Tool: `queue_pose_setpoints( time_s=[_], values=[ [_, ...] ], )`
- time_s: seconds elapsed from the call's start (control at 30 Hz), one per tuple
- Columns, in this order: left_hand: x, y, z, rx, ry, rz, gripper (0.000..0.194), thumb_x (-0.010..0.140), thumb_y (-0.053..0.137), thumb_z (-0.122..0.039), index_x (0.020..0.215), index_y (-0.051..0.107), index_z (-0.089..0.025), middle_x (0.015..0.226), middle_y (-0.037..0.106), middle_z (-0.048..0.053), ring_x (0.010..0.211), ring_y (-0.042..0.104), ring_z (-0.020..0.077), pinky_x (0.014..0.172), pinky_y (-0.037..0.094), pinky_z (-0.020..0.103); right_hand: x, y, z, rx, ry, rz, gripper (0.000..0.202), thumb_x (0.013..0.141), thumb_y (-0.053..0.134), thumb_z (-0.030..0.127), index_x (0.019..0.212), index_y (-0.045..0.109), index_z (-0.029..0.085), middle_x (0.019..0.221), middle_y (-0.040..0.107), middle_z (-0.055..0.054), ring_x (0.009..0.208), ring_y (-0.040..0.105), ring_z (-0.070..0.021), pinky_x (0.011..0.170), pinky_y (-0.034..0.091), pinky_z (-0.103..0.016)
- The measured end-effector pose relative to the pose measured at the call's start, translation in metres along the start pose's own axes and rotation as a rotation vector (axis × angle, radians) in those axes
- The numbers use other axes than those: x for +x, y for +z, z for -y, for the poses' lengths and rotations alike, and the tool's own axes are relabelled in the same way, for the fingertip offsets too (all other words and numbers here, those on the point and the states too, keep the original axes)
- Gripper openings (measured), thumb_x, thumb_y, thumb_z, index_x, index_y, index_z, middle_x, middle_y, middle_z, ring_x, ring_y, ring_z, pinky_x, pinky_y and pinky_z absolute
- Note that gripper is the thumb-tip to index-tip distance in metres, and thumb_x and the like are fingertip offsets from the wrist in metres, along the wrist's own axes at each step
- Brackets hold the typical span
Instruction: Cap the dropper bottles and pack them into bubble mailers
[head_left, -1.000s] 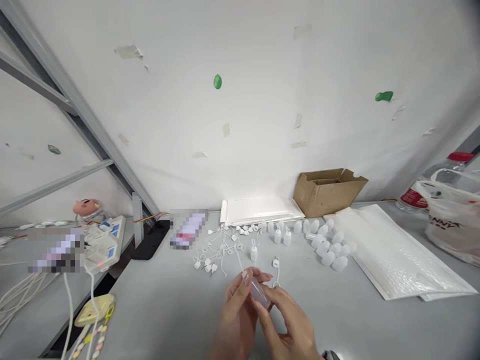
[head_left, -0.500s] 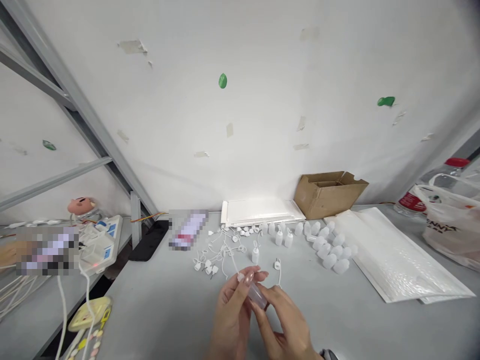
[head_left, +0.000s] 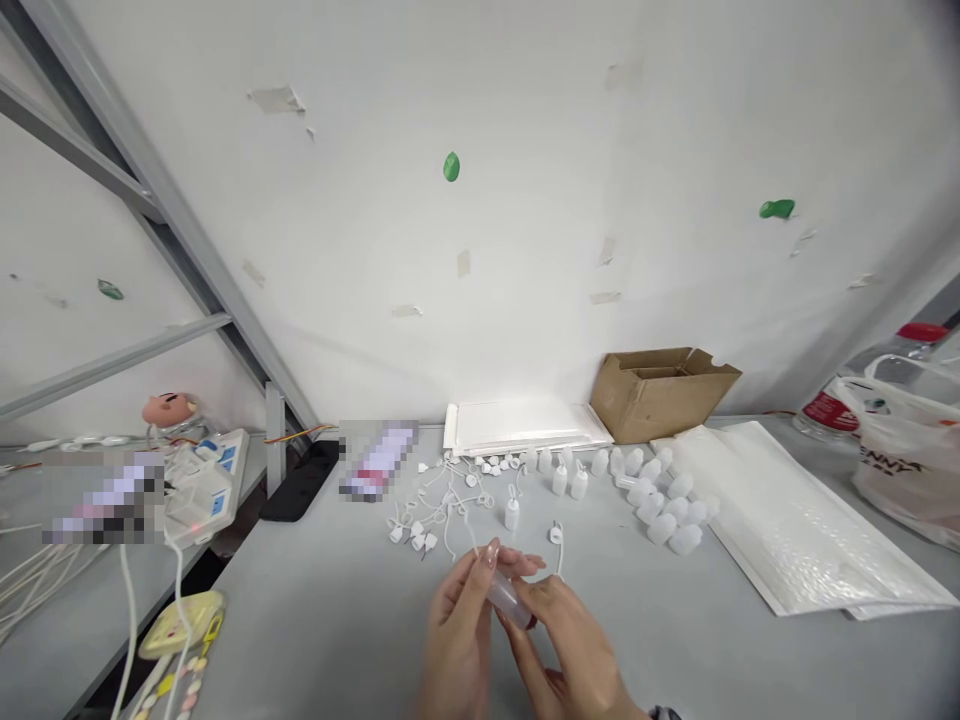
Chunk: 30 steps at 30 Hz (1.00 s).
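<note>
A small translucent bottle [head_left: 508,597] is held tilted between both hands, near the front of the grey table [head_left: 337,610]. My left hand [head_left: 463,610] grips its upper end with thumb and fingers, and a thin white cord rises from there. The fingers of my right hand [head_left: 562,635] pinch its lower end. Just beyond stands a small capped bottle [head_left: 511,514]. White caps with cords [head_left: 418,538] lie tangled to the left of it. One more corded cap [head_left: 555,536] rests to the right. Several uncapped translucent bottles [head_left: 663,528] lie grouped farther right.
Padded white envelopes [head_left: 810,520] lie at the right, beside a plastic bag [head_left: 907,450]. An open cardboard box [head_left: 660,400] stands against the wall. Left are a black phone [head_left: 301,482], a blurred-out object [head_left: 379,462] and a power strip [head_left: 217,490] with cables.
The held bottle has tilted closer to horizontal, its lower end shifting slightly right and down. My left fingers have extended a little. The camera view has shifted slightly.
</note>
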<state>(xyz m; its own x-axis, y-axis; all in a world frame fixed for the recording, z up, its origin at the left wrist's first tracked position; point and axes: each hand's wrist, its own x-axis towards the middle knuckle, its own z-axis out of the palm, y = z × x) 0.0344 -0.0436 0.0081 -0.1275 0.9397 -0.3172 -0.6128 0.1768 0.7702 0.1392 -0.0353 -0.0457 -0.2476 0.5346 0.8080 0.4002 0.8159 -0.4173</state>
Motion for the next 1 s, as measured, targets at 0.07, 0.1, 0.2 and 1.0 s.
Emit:
queue_pose_setpoints(
  time_s=[0.07, 0.1, 0.2, 1.0],
  values=[
    [0.000, 0.001, 0.004, -0.023, -0.003, -0.018, 0.026, 0.063, 0.072, -0.041, 0.068, 0.069, -0.015, 0.073, 0.069, 0.009, 0.086, 0.061, 0.0276, 0.057, 0.045, 0.029, 0.000, 0.001, 0.000, -0.010, 0.002, -0.020, 0.028, 0.082, 0.051, 0.004, 0.109, 0.052, 0.012, 0.070, 0.063, -0.007, 0.058, 0.056, -0.0167, 0.049, 0.050, -0.028],
    [0.000, 0.001, 0.005, -0.038, -0.017, -0.023, 0.026, 0.063, 0.072, -0.040, 0.070, 0.069, -0.015, 0.075, 0.070, 0.010, 0.085, 0.061, 0.0269, 0.057, 0.045, 0.028, 0.000, 0.002, 0.000, -0.014, 0.005, -0.028, 0.028, 0.082, 0.051, 0.005, 0.109, 0.052, 0.013, 0.070, 0.063, -0.006, 0.056, 0.055, -0.0161, 0.048, 0.049, -0.028],
    [-0.001, 0.001, 0.008, -0.087, -0.058, -0.024, 0.023, 0.066, 0.071, -0.035, 0.079, 0.070, -0.015, 0.082, 0.072, 0.010, 0.080, 0.063, 0.0232, 0.060, 0.045, 0.028, -0.001, 0.002, 0.001, -0.017, 0.021, -0.039, 0.030, 0.082, 0.051, 0.005, 0.111, 0.051, 0.015, 0.071, 0.065, -0.006, 0.054, 0.053, -0.0156, 0.046, 0.049, -0.027],
    [0.011, -0.011, 0.014, -0.489, -0.193, 0.059, 0.015, 0.067, 0.071, -0.012, 0.077, 0.069, -0.023, 0.096, 0.070, 0.002, 0.093, 0.062, 0.0181, 0.085, 0.044, 0.033, 0.000, 0.002, 0.013, 0.387, 0.636, -0.121, 0.013, 0.080, 0.061, 0.030, 0.082, 0.068, 0.019, 0.059, 0.063, -0.001, 0.055, 0.060, -0.0139, 0.054, 0.051, -0.020]
  ],
)
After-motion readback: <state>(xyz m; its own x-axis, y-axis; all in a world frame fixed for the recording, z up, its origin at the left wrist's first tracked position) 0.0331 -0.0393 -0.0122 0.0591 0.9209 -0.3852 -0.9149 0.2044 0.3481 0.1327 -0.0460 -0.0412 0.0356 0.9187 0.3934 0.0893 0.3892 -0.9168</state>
